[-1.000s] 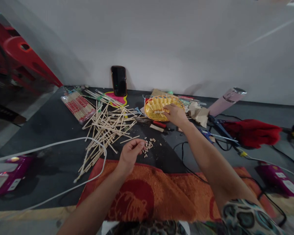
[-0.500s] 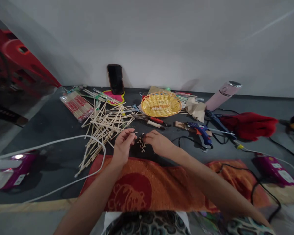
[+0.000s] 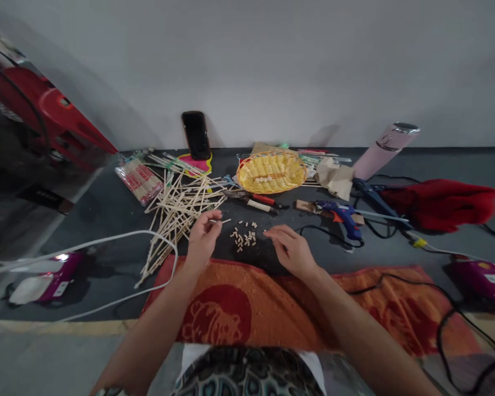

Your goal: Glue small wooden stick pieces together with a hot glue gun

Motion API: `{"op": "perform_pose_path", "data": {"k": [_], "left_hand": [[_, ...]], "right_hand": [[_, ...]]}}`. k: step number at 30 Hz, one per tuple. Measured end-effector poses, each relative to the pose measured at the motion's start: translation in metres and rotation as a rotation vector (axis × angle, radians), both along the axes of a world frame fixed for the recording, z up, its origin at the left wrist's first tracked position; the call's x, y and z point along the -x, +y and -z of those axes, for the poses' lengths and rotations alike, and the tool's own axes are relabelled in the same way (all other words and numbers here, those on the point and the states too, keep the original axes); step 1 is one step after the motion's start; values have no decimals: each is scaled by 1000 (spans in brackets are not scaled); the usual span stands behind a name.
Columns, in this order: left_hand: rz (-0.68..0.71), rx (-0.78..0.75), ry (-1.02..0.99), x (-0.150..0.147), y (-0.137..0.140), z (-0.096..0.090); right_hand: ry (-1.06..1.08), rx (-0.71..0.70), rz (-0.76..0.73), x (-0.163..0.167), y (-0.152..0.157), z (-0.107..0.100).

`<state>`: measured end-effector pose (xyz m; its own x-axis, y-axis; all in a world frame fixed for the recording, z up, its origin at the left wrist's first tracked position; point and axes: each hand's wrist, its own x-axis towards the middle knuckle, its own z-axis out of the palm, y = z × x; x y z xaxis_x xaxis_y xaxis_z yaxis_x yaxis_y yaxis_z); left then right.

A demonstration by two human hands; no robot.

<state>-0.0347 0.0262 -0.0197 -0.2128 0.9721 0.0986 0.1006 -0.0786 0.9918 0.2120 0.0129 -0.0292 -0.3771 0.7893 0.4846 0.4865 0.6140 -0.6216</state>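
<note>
My left hand [image 3: 204,237] is closed in a pinch on a short thin wooden stick [image 3: 226,221], whose pale end pokes out to the right of the fingertips. My right hand [image 3: 291,248] hovers over the dark table with its fingers stretched to the left and the thumb apart; I see nothing held in it. Between the two hands lies a loose cluster of small cut wooden pieces [image 3: 243,240]. Left of my left hand, long wooden sticks [image 3: 177,206] are spread in a criss-cross heap.
A yellow woven basket [image 3: 272,171] with small pale pieces stands at the back. Pliers [image 3: 258,203] lie before it. To the right are a blue glue gun [image 3: 346,220], a pink flask [image 3: 385,151] and a red cloth [image 3: 441,204]. An orange towel [image 3: 280,308] covers the front edge.
My right hand has drawn back to the right from the small wooden pieces, uncovering more of them, and its fingers have straightened. My left hand still pinches its stick. The view has shifted slightly.
</note>
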Motion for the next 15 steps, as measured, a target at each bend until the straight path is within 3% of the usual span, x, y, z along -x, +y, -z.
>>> {"op": "perform_pose_path", "data": {"k": [4,8,11,15], "left_hand": [[4,-23,278,14,9,-6],[284,-50,934,17,21,-13],[258,-48,1352,11,28,-13],[238,-48,1499,4,34,-10]], "right_hand": [[51,2,11,-5,1,-3],[70,1,-41,-5,-3,-7],[72,11,-67,-4,-4,-8],[76,22,-78,-5,-5,-10]]}}
